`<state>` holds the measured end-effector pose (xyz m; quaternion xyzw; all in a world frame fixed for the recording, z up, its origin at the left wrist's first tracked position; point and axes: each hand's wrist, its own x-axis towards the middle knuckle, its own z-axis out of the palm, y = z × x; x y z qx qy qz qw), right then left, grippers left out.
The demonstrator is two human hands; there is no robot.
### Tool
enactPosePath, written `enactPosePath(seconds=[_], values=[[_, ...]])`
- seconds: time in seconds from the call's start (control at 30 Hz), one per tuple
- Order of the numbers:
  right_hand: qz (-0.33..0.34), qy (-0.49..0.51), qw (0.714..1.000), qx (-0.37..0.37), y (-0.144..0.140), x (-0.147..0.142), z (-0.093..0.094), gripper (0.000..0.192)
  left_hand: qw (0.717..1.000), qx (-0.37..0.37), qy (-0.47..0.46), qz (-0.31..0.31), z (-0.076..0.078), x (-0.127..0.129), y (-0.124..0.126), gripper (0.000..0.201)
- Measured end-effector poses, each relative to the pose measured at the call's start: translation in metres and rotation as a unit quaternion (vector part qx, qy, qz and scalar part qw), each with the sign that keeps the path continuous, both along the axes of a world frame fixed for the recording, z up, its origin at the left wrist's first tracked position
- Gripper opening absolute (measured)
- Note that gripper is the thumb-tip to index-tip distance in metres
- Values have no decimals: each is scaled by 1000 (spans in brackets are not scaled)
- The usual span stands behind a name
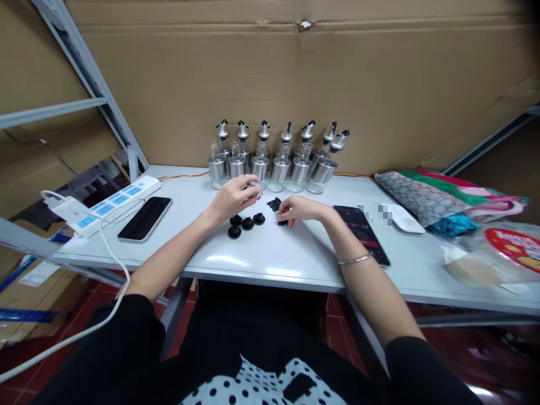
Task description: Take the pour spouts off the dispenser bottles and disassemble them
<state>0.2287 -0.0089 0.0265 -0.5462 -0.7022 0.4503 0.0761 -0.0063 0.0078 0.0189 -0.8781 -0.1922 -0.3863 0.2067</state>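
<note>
My left hand [236,197] is closed on a small shiny silver piece [259,195], most of it hidden by the fingers. My right hand [297,210] reaches down to the table with fingertips pinched on a small black piece [282,223], mostly covered. Beyond that hand lie more black pieces [275,203]. Several round black stoppers [248,223] sit in a cluster below my left hand. Behind both hands stand glass bottles with steel sleeves [281,166]; the front ones mostly have bare necks, while the back ones carry silver pour spouts [287,135] with black tips.
A phone [145,219] and a power strip [113,205] with a white cable lie at left. To the right are a second phone [363,233], a white object [407,219], a patterned bag [422,197] and a clear plastic container [489,259]. Cardboard [261,84] walls the back.
</note>
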Motion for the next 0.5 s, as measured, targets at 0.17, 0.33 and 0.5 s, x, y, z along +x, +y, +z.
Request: enactPosePath(seconds=[0.17,0.33,0.5], values=[[-9,16,1000,1,0,3,2,26,1000,3,4,4,0,0,0,15],[2,8,1000,0,0,3,1,26,1000,-20,8,9,-1,0,1,16],[9,26,1000,-2,1,3,0,28,1000,-19,10,10,-1,0,1,17]])
